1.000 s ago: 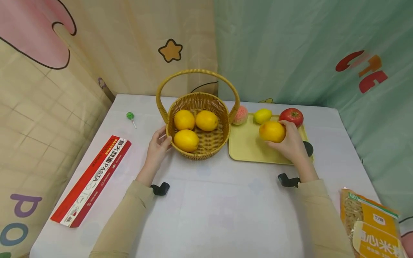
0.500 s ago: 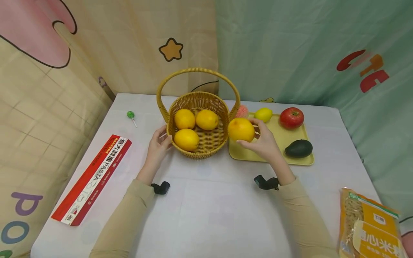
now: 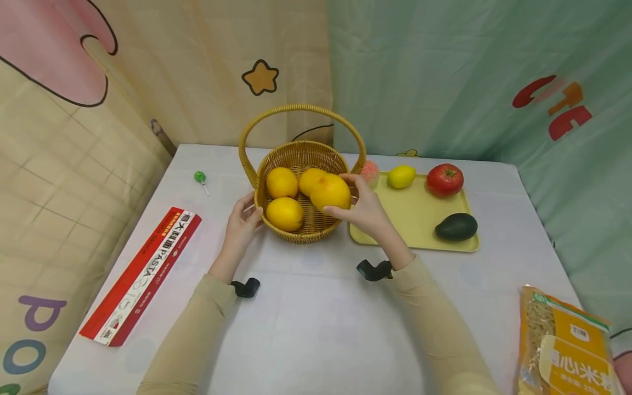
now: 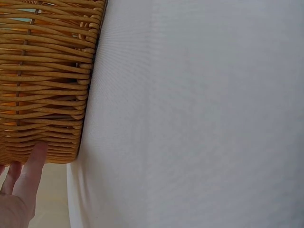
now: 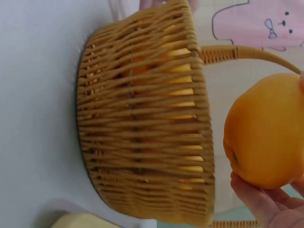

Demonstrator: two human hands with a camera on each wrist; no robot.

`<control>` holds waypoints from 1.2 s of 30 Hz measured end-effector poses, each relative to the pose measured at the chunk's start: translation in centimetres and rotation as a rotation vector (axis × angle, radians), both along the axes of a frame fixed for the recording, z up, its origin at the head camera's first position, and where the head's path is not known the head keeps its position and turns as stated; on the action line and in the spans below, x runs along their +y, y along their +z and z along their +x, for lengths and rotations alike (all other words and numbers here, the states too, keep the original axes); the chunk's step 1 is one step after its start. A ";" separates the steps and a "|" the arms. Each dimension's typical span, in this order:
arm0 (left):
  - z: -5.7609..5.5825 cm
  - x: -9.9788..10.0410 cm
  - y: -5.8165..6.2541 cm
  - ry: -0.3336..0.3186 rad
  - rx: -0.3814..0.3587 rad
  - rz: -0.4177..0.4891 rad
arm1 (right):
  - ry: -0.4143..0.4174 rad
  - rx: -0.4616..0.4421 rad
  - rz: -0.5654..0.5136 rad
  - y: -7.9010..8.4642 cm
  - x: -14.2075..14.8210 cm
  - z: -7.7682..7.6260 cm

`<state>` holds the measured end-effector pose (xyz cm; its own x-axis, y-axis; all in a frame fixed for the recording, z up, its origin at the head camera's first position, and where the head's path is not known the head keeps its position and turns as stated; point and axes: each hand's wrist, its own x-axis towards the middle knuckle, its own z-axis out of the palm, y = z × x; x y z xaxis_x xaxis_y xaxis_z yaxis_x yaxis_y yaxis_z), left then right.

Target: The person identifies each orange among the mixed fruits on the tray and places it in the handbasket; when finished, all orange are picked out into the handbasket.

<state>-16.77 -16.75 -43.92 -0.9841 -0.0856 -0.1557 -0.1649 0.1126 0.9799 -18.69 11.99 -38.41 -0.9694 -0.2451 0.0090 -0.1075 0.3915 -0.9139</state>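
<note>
My right hand (image 3: 367,211) grips a large yellow-orange fruit (image 3: 329,195) over the right side of the wicker basket (image 3: 302,238). In the right wrist view, the held fruit (image 5: 266,133) is beside the basket's rim, a small green spot at its end and fingertips (image 5: 254,194) under it. Similar yellow fruits lie inside: one at the back left (image 3: 282,182), one at the front left (image 3: 285,214), and a third partly hidden behind the held one. My left hand (image 3: 242,222) rests against the basket's left outer wall; the left wrist view shows a finger (image 4: 34,166) lying along the wicker.
Right of the basket, a yellow tray (image 3: 412,206) bears a lemon (image 3: 401,176), a red round fruit (image 3: 445,180) and an avocado (image 3: 456,227). A pink fruit (image 3: 370,173) sits behind the basket handle. A pasta box (image 3: 143,277), lollipop (image 3: 199,177) and orange bag (image 3: 568,345) lie farther out.
My right hand has carried the yellow-orange fruit leftward from above the tray to over the basket, uncovering the avocado. The left hand and the basket have stayed in place.
</note>
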 end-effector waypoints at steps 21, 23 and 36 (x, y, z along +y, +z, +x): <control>-0.1 0.0 0.0 0.002 -0.001 0.017 | 0.004 0.137 0.336 -2.3 -3.5 -1.2; -0.1 0.0 0.0 0.001 -0.002 0.014 | 0.007 0.153 0.389 -2.3 -3.7 -1.1; -0.1 -0.1 -0.1 0.008 0.006 0.023 | 0.014 0.216 0.568 -2.7 -4.5 -0.9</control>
